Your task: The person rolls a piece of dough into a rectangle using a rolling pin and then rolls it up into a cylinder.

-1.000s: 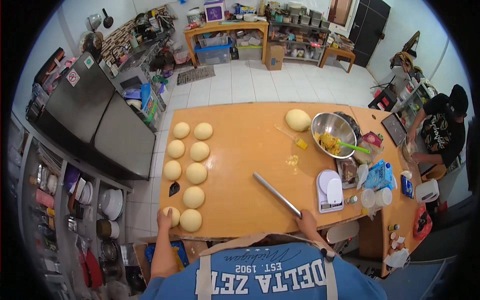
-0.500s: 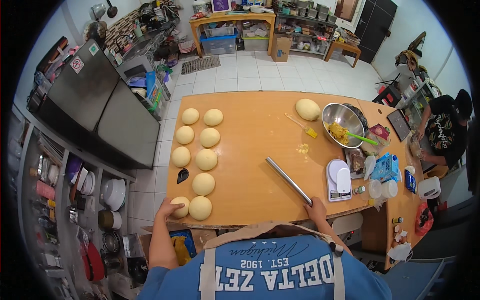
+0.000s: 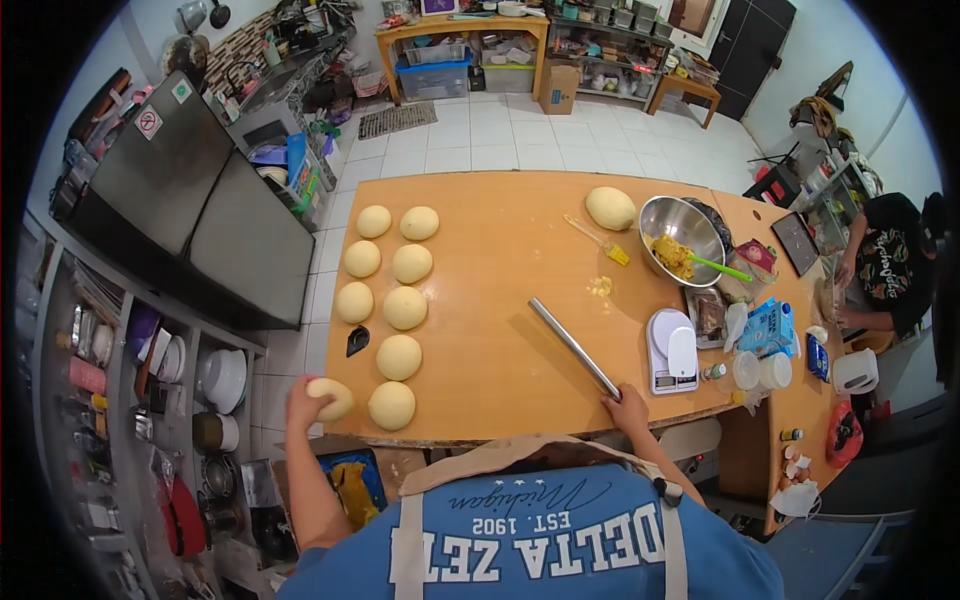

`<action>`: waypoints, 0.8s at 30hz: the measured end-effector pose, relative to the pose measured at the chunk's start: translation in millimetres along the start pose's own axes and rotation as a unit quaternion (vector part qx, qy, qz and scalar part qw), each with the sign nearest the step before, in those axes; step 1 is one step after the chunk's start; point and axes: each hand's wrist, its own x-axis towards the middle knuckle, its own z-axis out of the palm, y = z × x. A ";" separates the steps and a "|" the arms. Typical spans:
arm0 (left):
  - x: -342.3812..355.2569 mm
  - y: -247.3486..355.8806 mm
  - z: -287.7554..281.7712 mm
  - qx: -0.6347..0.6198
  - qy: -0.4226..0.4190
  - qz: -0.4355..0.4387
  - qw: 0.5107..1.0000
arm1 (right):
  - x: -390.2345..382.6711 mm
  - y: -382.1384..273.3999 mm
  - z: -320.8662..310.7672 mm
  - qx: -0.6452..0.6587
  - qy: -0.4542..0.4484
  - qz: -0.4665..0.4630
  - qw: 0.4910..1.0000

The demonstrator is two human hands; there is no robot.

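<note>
Pale dough balls (image 3: 404, 308) stand in two columns on the left of the wooden table (image 3: 480, 350). At the table's near left corner my left hand (image 3: 303, 404) grips one dough ball (image 3: 331, 399), fingers round its left side. That ball overhangs the table edge, apart from the nearest ball in the column. My right hand (image 3: 627, 409) is closed on the near end of a steel rolling pin (image 3: 572, 345), which slants away to the left over the tabletop. A small black scraper-like piece (image 3: 358, 341) lies beside the balls.
A larger dough lump (image 3: 610, 208), a yellow brush (image 3: 612, 252) and a steel bowl (image 3: 655, 268) of yellow filling with a green spatula (image 3: 722, 269) sit at the far right. Nearer are a white scale (image 3: 672, 350) and blue carton (image 3: 768, 328). Another person (image 3: 888, 260) works at right.
My left hand has taken its dough ball leftward, away from the neighbouring ball and out to the table edge. My right hand still holds the rolling pin in nearly the same place.
</note>
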 end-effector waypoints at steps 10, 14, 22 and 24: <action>-34.9 168.8 -68.9 0.117 0.057 0.197 0.972 | 18.8 13.9 -0.3 0.062 -0.035 0.016 0.997; -41.5 247.1 7.2 0.094 -0.187 0.274 0.939 | 16.5 25.7 -1.3 0.091 -0.054 0.006 0.994; -38.3 330.9 198.0 0.208 -0.474 0.431 0.739 | 1.1 52.2 -11.2 0.123 -0.060 -0.011 0.990; -27.6 324.3 239.5 0.231 -0.485 0.440 0.720 | -3.5 50.4 -16.7 0.147 -0.078 0.018 0.986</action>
